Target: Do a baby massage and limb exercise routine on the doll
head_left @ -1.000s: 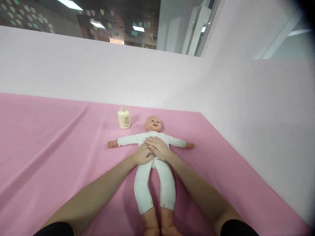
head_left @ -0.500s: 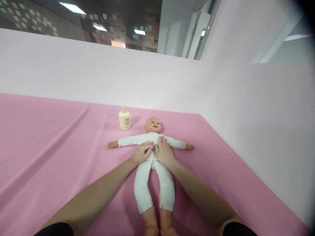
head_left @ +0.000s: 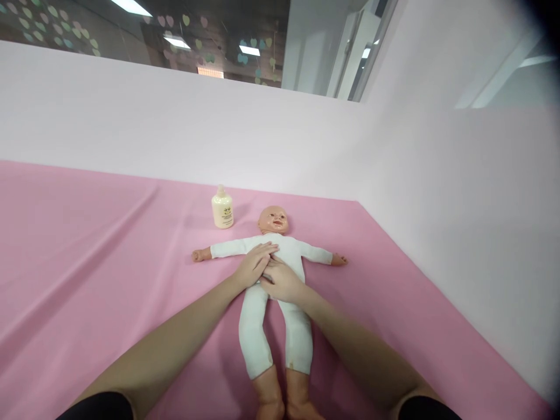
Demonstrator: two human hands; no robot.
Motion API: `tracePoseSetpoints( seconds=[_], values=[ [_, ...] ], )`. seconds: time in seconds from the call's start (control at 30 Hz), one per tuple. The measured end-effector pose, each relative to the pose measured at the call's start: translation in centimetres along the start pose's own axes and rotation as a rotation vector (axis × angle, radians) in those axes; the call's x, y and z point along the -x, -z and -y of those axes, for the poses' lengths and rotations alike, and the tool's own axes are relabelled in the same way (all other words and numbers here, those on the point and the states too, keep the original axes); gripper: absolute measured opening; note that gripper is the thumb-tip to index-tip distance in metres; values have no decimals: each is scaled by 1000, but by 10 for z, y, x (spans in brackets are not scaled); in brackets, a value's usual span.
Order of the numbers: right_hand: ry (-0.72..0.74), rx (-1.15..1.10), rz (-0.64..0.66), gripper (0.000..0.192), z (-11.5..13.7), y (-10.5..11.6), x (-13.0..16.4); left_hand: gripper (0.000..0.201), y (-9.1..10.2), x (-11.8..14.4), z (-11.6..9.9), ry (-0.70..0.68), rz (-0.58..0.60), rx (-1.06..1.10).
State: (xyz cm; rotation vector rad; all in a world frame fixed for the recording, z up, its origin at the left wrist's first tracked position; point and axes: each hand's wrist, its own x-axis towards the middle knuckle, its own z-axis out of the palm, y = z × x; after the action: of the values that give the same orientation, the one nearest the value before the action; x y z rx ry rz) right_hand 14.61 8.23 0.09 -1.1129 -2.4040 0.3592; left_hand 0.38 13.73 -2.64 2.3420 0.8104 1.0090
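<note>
A baby doll point(head_left: 291, 252) in a white suit lies on its back, arms spread wide and head away from me. My left hand point(head_left: 256, 262) rests flat on the left side of its chest and belly, fingers stretched toward the chest. My right hand point(head_left: 282, 280) lies across the belly, its fingers reaching left and meeting my left hand. The right fingertips are partly hidden by the left hand. Neither hand grasps anything. Beyond the doll's left-lying arm stands a cream pump bottle point(head_left: 223, 211), upright.
A pink sheet point(head_left: 109, 245) with long creases covers the surface under the doll. White walls point(head_left: 184, 128) rise behind and on the right. Above the back wall is a window point(head_left: 219, 35) with heart stickers and reflected lights.
My right hand has slid from the doll's right chest down and left across the belly, to the left hand. My left hand has moved slightly up the chest, its fingers straightening.
</note>
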Motion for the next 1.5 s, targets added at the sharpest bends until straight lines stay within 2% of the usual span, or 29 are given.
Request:
tracePoseSetpoints(
  seconds=[0.1,0.23,0.3,0.4,0.53,0.6,0.67,0.73,0.8,0.9,1.07,1.2,1.3,1.4,1.5],
  values=[
    [14,-155,-5,22,-12,4,-2,49,0,-2,4,28,32,-6],
    [-36,-363,-5,35,-21,4,-1,48,-3,-4,12,114,45,-71],
    [-49,-387,-32,41,-22,2,1,50,-6,-3,18,161,19,-104],
    [-36,-268,-133,44,-21,2,4,56,-10,-2,28,209,-45,-143],
    [66,-100,-259,28,-16,8,5,59,-14,1,29,206,-37,-210],
    [115,-37,-229,33,-15,12,3,59,-13,1,22,170,12,-249],
    [123,37,-127,43,-17,14,-1,57,-11,1,11,96,70,-276],
    [81,91,-26,46,-20,15,-5,49,-7,0,0,-2,109,-266],
    [5,115,5,45,-26,15,-8,40,-4,-1,-8,-59,105,-232],
    [-106,124,-43,45,-33,12,-10,36,-2,-2,-13,-100,89,-214],
    [-293,174,-148,45,-37,6,-10,31,-4,-4,-9,-139,48,-184],
    [-456,222,-159,53,-34,1,-7,35,-6,-3,-4,-88,42,-169],
    [-525,256,-129,61,-28,-3,-3,41,-6,-2,1,4,35,-173],
    [-542,289,-99,66,-21,-7,1,48,-5,-2,7,115,8,-160],
    [-490,288,-66,68,-15,-7,3,52,-6,-3,10,176,12,-153]
  ],
)
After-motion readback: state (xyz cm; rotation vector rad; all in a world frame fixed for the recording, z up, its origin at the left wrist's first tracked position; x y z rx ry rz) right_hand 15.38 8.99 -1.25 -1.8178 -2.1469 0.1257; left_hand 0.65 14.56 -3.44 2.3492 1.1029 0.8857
